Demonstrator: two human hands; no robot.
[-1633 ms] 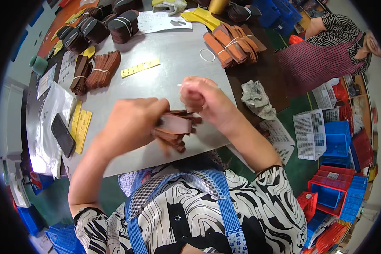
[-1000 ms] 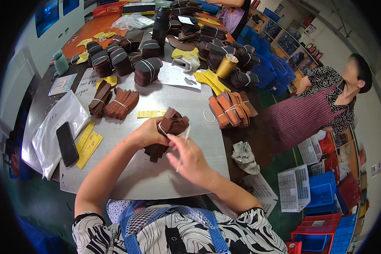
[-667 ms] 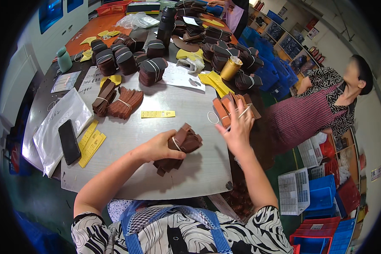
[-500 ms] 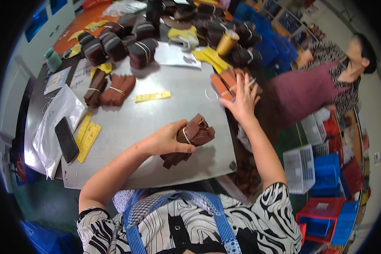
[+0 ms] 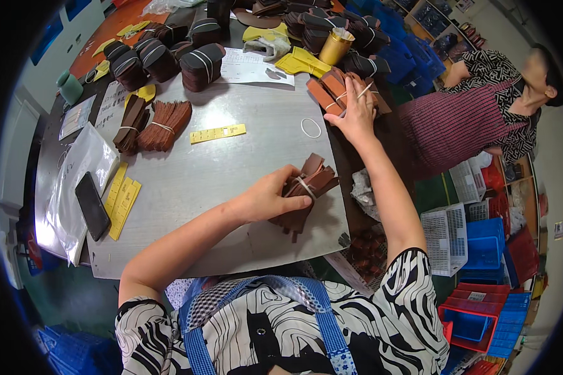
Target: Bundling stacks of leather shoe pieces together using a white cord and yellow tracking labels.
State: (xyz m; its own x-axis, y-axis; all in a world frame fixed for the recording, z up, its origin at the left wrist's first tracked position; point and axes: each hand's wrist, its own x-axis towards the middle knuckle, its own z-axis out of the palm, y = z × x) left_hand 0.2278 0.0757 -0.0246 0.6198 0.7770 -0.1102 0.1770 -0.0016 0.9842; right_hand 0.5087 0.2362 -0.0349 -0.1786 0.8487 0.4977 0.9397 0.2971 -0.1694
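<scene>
My left hand [image 5: 270, 199] is closed around a bundle of brown leather strips [image 5: 318, 180] with a pale rubber band round it, just above the table's near right part. The strips fan out unevenly at both ends. At the table's right edge, my right hand [image 5: 358, 119] lies with its fingers spread over banded reddish-brown leather bundles [image 5: 321, 97]. A thin pale line shows beside its fingertips; I cannot tell if it is a band or a stick. Between the hands, a loose white rubber band [image 5: 311, 128] rests on the metal tabletop [image 5: 231, 169].
Two banded brown bundles [image 5: 164, 127] and a yellow ruler strip [image 5: 218, 134] lie farther left. A phone [image 5: 92, 206] rests on a plastic bag [image 5: 69, 200]. Dark stacks [image 5: 201, 67] and a golden cup [image 5: 336, 47] stand at the back. A co-worker [image 5: 463, 119] is at right.
My left hand has moved right and slightly up with its bundle, which now tilts upward with its ends more fanned out. My right hand stays on the bundles, its fingers closer together. The view has shifted slightly.
</scene>
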